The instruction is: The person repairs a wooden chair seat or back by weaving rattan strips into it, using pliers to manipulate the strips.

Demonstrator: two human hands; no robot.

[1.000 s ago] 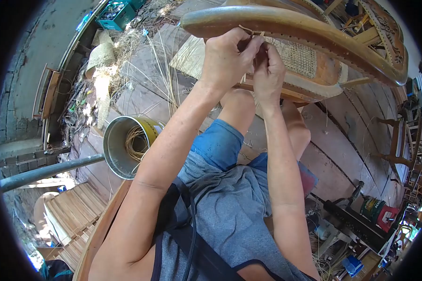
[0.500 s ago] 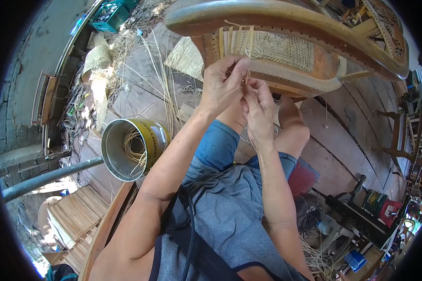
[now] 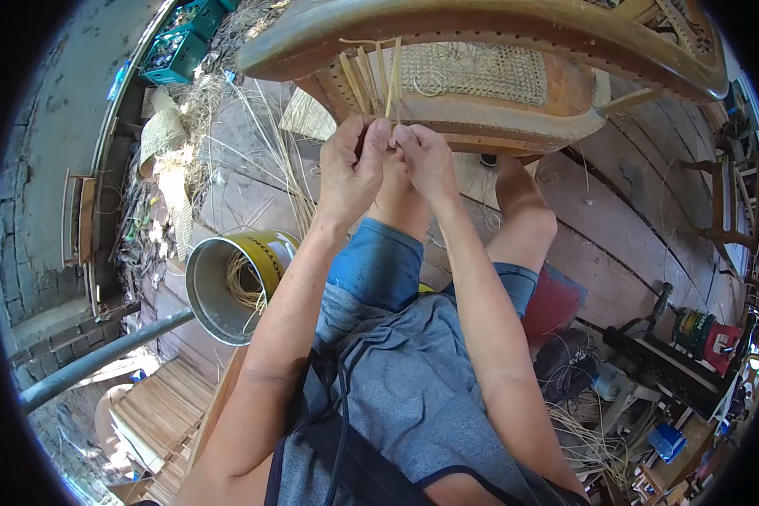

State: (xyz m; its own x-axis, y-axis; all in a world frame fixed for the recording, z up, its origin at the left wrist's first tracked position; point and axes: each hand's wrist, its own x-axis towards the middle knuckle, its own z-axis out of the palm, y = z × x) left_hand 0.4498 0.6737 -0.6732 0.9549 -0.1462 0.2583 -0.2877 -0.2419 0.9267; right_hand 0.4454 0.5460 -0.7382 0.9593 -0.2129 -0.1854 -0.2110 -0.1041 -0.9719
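Observation:
A wooden chair frame [image 3: 447,111] with a row of small holes along its rails stands in front of my knees. Pale cane strands [image 3: 381,78] run between its rails at the left end. My left hand [image 3: 352,169] is closed in a pinch at the lower end of a cane strand, just below the near rail. Right beside it, fingertips almost touching, my right hand [image 3: 427,162] pinches at the same strand. Fingers hide the strand's end. Further right, a woven cane panel [image 3: 481,74] lies behind the rail.
Left of my legs stands a yellow bucket [image 3: 271,263] with coiled cane inside. Loose cane strands [image 3: 282,160] lie on the floorboards. At lower left are stacked wooden slats [image 3: 164,405]; a metal pipe [image 3: 105,358] juts in above them. Tools [image 3: 666,358] lie at right.
Both hands have moved left relative to the chair, nearer the strands at its left end. My right hand has turned and come level with my left. The view has shifted slightly.

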